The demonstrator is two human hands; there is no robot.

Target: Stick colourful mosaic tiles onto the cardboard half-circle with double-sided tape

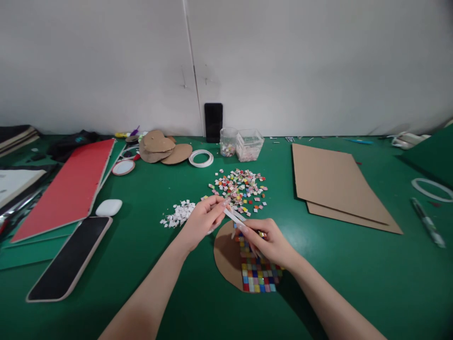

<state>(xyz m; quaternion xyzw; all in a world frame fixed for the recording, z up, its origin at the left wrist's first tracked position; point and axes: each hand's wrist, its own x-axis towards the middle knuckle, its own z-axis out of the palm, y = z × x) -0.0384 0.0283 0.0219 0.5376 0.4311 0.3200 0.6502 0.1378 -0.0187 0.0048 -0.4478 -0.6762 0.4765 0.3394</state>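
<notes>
A narrow white strip of tape (233, 216) spans the gap between my hands. My left hand (203, 219) pinches its upper end between thumb and fingers; a pale curved edge shows beneath that hand, its kind unclear. The other end is pinched by my right hand (271, 242), above a round cardboard disc (227, 257). Rows of coloured mosaic tiles (260, 280) cover the disc's right part, some hidden under my right hand; bare cardboard shows on the left. Just beyond my hands lie loose mosaic tiles (244, 184). Beside my left hand is a heap of white paper bits (180, 213).
At the back stand a dark phone (213, 123), a clear cup (228, 141) and a clear box (249, 145). A tape roll (201, 158) and cardboard discs (155, 147) lie back left. Cardboard sheets (332, 182) occupy the right; another phone (69, 259) and a red board (67, 191) the left.
</notes>
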